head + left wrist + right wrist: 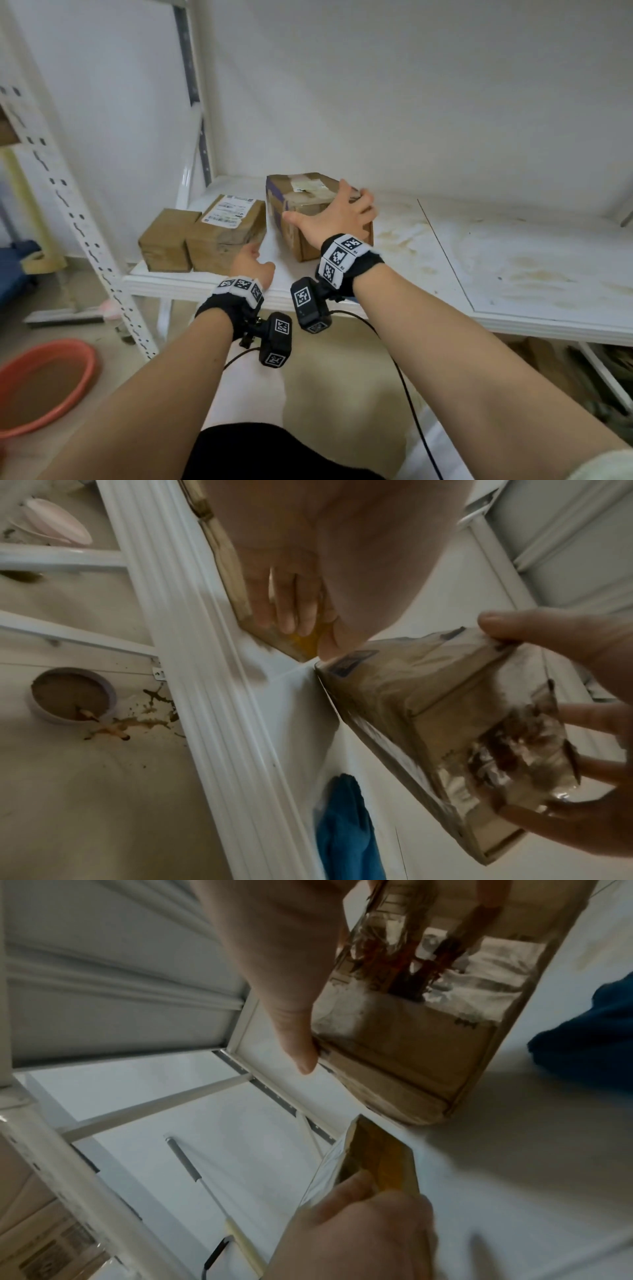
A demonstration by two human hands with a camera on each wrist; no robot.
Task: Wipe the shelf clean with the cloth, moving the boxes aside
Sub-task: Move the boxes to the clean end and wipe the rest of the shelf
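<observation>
Plain brown cardboard box (pixel 168 240), brown cardboard box (pixel 224 236) with white black-printed label, taped brown cardboard box (pixel 298 192) with purple side patch, white shelf board (pixel 513 267) blotched yellow-brown, crumpled blue cloth (pixel 342 831), salmon-pink round plastic basin (pixel 51 344).

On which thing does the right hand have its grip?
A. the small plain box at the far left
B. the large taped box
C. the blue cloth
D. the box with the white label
B: the right hand spans the top of the large taped box, thumb at one edge, fingers at the other.
</observation>
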